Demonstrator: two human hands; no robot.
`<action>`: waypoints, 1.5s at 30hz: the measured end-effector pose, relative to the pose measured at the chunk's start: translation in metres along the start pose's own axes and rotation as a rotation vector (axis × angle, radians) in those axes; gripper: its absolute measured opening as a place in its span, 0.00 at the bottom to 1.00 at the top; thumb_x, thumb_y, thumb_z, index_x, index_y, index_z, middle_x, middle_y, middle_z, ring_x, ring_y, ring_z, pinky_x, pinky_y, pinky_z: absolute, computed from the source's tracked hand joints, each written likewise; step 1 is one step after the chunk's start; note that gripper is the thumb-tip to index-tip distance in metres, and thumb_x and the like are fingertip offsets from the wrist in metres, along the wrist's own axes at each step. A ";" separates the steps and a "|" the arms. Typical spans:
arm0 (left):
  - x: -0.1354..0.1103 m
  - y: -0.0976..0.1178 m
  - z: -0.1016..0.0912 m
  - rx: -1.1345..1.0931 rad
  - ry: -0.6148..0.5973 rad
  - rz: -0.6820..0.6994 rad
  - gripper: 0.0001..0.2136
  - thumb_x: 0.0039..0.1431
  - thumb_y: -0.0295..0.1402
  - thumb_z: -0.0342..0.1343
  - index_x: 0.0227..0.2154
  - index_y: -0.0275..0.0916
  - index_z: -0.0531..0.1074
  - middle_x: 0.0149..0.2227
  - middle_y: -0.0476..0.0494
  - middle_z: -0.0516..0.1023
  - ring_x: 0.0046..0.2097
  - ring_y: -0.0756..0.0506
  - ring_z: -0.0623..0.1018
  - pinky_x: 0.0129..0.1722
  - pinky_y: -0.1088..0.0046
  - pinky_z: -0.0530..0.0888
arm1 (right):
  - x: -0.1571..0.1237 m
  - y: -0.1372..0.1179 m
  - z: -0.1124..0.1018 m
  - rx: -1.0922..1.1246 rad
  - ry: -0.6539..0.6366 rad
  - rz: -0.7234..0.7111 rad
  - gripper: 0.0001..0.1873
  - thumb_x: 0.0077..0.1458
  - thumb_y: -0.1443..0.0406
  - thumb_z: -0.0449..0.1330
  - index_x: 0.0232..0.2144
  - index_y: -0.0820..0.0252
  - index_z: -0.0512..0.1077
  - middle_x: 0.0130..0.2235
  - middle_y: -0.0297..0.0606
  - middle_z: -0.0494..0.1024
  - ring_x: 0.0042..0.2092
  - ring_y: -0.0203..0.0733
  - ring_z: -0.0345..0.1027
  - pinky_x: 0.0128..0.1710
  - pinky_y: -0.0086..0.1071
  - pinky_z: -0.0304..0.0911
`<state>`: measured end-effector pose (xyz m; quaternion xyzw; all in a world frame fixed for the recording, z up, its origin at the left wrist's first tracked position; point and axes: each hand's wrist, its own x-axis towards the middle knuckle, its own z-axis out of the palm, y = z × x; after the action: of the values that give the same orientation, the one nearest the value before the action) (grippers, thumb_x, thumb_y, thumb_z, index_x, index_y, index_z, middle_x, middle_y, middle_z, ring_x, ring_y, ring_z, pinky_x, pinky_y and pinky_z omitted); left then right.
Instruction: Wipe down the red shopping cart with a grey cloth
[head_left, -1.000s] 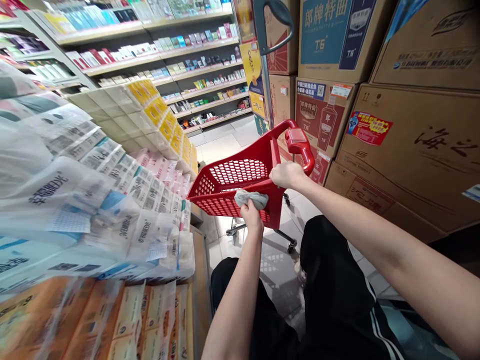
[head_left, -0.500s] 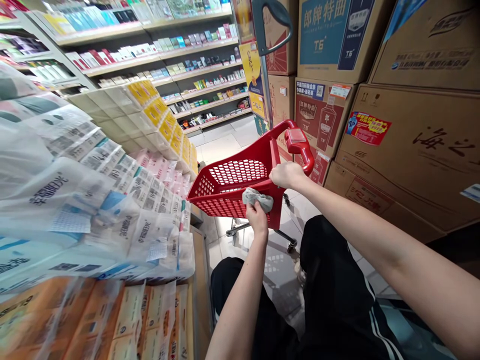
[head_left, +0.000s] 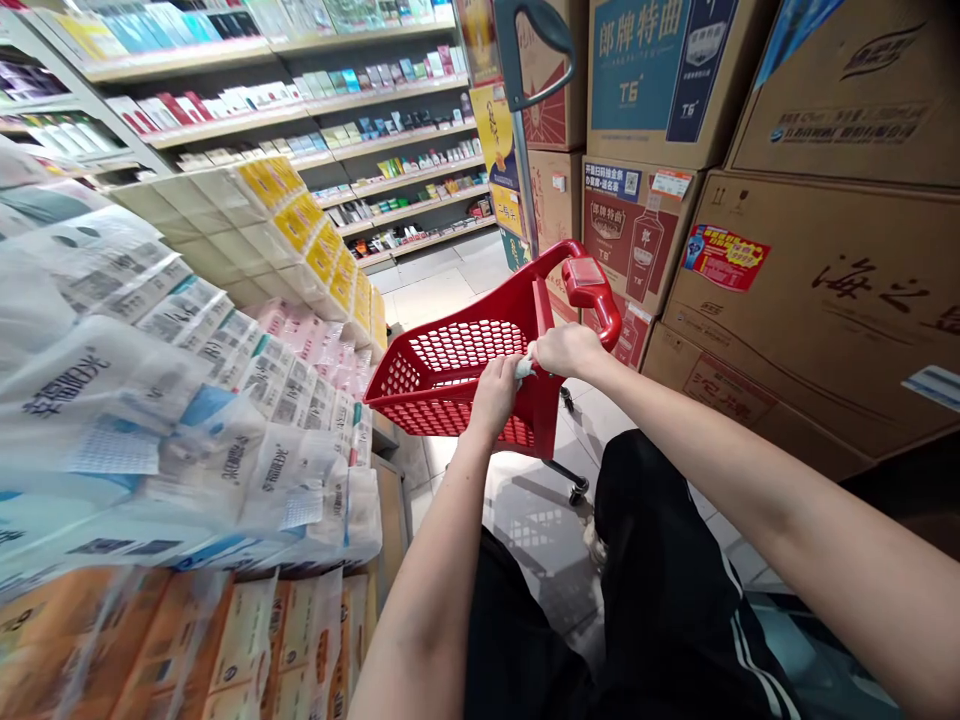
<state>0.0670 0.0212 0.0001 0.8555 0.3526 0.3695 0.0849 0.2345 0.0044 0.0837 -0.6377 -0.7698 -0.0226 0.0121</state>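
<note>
A red plastic shopping cart (head_left: 465,400) with honeycomb-holed walls stands in front of me on wheels. My left hand (head_left: 495,392) is closed on a pale grey cloth (head_left: 524,368) at the cart's near top rim; most of the cloth is hidden by the fingers. My right hand (head_left: 568,350) is closed round the rim close to the red handle (head_left: 592,282), just right of the cloth. The two hands are nearly touching.
Stacked cartons (head_left: 817,300) line the right side. Bagged tissue packs (head_left: 225,420) are piled at left, above orange packs (head_left: 172,640). Stocked shelves (head_left: 300,110) stand at the back. A grey-handled metal pole (head_left: 523,170) rises beyond the cart.
My left hand has moved up from the cart's side to the rim, carrying the cloth close to my right hand. The cloth is now mostly covered. My right hand stays by the handle.
</note>
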 end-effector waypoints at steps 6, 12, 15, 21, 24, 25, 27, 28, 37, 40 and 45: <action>-0.025 -0.059 -0.022 0.252 -0.077 -0.086 0.14 0.56 0.25 0.48 0.46 0.38 0.66 0.40 0.39 0.68 0.42 0.41 0.67 0.47 0.64 0.65 | 0.000 0.003 -0.001 -0.013 -0.016 -0.021 0.22 0.58 0.64 0.43 0.37 0.62 0.77 0.40 0.51 0.78 0.41 0.51 0.72 0.39 0.38 0.63; -0.042 -0.087 -0.039 0.305 -0.094 -0.171 0.08 0.57 0.29 0.49 0.39 0.39 0.67 0.36 0.41 0.68 0.37 0.42 0.67 0.44 0.66 0.65 | 0.001 0.017 -0.004 -0.045 -0.056 -0.024 0.22 0.58 0.63 0.43 0.40 0.59 0.76 0.44 0.49 0.77 0.45 0.49 0.71 0.43 0.38 0.62; -0.027 -0.061 -0.021 0.241 -0.084 -0.097 0.07 0.59 0.31 0.49 0.39 0.39 0.67 0.37 0.40 0.69 0.39 0.42 0.68 0.45 0.66 0.64 | 0.001 0.024 -0.005 -0.062 -0.080 -0.023 0.22 0.59 0.62 0.43 0.41 0.57 0.76 0.44 0.47 0.77 0.46 0.49 0.71 0.43 0.37 0.61; 0.002 -0.016 0.007 0.326 -0.148 0.020 0.10 0.62 0.28 0.42 0.44 0.38 0.64 0.40 0.40 0.69 0.43 0.42 0.69 0.44 0.66 0.65 | 0.001 0.034 -0.004 -0.110 -0.045 -0.072 0.24 0.60 0.59 0.41 0.38 0.57 0.77 0.42 0.46 0.78 0.44 0.50 0.71 0.40 0.37 0.61; -0.009 -0.028 -0.005 0.446 -0.227 -0.002 0.11 0.61 0.28 0.43 0.46 0.39 0.63 0.41 0.40 0.69 0.43 0.43 0.69 0.43 0.66 0.66 | 0.001 0.039 -0.003 -0.114 -0.029 -0.059 0.25 0.59 0.58 0.41 0.37 0.57 0.77 0.40 0.46 0.79 0.42 0.50 0.72 0.39 0.37 0.62; -0.015 -0.036 -0.012 0.487 -0.246 -0.026 0.11 0.61 0.29 0.43 0.45 0.39 0.63 0.41 0.40 0.69 0.42 0.43 0.69 0.42 0.66 0.66 | 0.001 0.041 -0.003 -0.115 -0.029 -0.050 0.25 0.59 0.58 0.41 0.37 0.57 0.77 0.40 0.46 0.79 0.42 0.50 0.72 0.39 0.37 0.62; -0.030 -0.054 -0.026 0.574 -0.258 -0.106 0.10 0.61 0.30 0.44 0.43 0.39 0.64 0.40 0.40 0.70 0.40 0.43 0.69 0.41 0.66 0.66 | 0.002 0.043 -0.002 -0.115 -0.036 -0.037 0.25 0.59 0.57 0.42 0.36 0.57 0.77 0.39 0.46 0.79 0.41 0.50 0.73 0.39 0.37 0.62; -0.037 -0.062 -0.033 0.611 -0.261 -0.139 0.09 0.61 0.30 0.44 0.43 0.39 0.64 0.40 0.40 0.70 0.40 0.42 0.69 0.40 0.66 0.66 | 0.002 0.044 -0.002 -0.114 -0.041 -0.033 0.25 0.59 0.57 0.42 0.36 0.57 0.78 0.39 0.46 0.79 0.41 0.50 0.73 0.39 0.37 0.62; -0.037 -0.041 -0.016 0.589 -0.178 -0.175 0.16 0.63 0.36 0.41 0.49 0.36 0.63 0.42 0.36 0.69 0.42 0.40 0.68 0.44 0.62 0.65 | 0.007 0.046 -0.001 -0.122 -0.067 -0.040 0.26 0.59 0.57 0.40 0.38 0.56 0.77 0.42 0.46 0.78 0.43 0.51 0.72 0.40 0.39 0.62; -0.024 -0.015 0.002 0.458 -0.125 -0.115 0.21 0.60 0.37 0.45 0.56 0.35 0.58 0.47 0.36 0.68 0.47 0.39 0.67 0.49 0.60 0.63 | 0.007 0.048 0.000 -0.126 -0.066 -0.030 0.26 0.60 0.57 0.40 0.39 0.57 0.77 0.42 0.46 0.78 0.43 0.50 0.72 0.40 0.38 0.61; -0.017 -0.019 -0.005 0.277 -0.222 -0.001 0.21 0.60 0.27 0.42 0.57 0.37 0.56 0.51 0.38 0.67 0.50 0.43 0.67 0.51 0.65 0.64 | 0.004 0.054 -0.002 -0.145 -0.068 -0.024 0.26 0.60 0.57 0.41 0.37 0.58 0.78 0.40 0.48 0.78 0.43 0.50 0.72 0.40 0.37 0.61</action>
<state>0.0452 0.0230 -0.0144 0.8943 0.3892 0.2207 0.0049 0.2863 0.0185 0.0870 -0.6279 -0.7739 -0.0569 -0.0605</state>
